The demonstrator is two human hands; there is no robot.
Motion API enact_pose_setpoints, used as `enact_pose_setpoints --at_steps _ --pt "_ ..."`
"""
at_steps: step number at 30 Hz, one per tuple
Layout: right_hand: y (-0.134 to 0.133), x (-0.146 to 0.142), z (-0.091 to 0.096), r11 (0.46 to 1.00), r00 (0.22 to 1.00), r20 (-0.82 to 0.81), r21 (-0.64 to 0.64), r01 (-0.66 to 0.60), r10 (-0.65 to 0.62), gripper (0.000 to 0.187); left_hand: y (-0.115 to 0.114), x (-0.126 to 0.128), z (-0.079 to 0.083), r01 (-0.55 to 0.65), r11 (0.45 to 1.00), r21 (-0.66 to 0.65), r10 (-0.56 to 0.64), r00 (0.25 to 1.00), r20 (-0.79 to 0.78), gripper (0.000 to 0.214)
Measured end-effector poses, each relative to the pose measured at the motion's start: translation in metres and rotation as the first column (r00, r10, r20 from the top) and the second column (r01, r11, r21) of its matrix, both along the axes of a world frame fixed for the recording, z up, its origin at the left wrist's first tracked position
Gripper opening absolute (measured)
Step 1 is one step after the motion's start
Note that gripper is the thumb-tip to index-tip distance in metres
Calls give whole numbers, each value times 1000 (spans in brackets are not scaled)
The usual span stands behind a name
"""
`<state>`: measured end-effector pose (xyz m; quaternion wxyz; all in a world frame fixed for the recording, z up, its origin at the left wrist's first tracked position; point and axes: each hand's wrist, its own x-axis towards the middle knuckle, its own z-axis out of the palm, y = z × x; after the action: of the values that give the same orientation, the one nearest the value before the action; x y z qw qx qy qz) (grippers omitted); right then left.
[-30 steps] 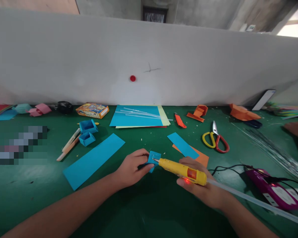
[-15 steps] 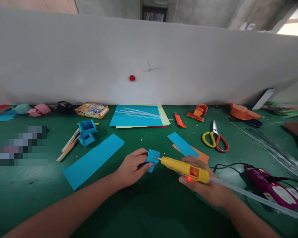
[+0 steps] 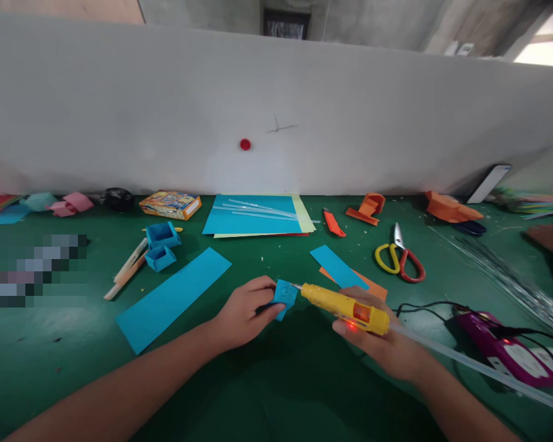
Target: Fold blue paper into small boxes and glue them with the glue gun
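Seen from above, two bare hands work at a green surface (image 3: 276, 393) set against a white wall. The left hand (image 3: 244, 312) has its grip closed around a small blue paper box (image 3: 284, 296), pinched between thumb and fingers just above the surface near its front middle. The right hand (image 3: 378, 344) has its grip wrapped around a yellow glue gun (image 3: 345, 307), whose metal tip sits at the box's upper right edge; a red light glows on its underside and a clear glue stick (image 3: 479, 371) trails out behind it. A long blue paper strip (image 3: 172, 298) lies to the left of the left hand, with two more small blue boxes (image 3: 162, 244) beyond it. Behind the gun lie a short blue strip (image 3: 338, 268) over orange paper, and farther right, scissors with yellow and red handles (image 3: 400, 259). A purple power strip (image 3: 504, 356) sits to the right.
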<state>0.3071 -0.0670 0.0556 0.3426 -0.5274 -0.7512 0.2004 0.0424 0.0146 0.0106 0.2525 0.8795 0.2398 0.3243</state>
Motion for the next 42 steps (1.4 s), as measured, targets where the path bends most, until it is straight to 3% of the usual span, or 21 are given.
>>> enact_pose_setpoints --at_steps 17,42 --pt "1 -3 3 998 999 21 -48 -40 41 35 0 0 1 -10 999 43 9 1000 3 23" --pt "1 -1 3 995 994 68 -42 -87 90 34 0 1 2 -24 999 -27 25 999 33 21"
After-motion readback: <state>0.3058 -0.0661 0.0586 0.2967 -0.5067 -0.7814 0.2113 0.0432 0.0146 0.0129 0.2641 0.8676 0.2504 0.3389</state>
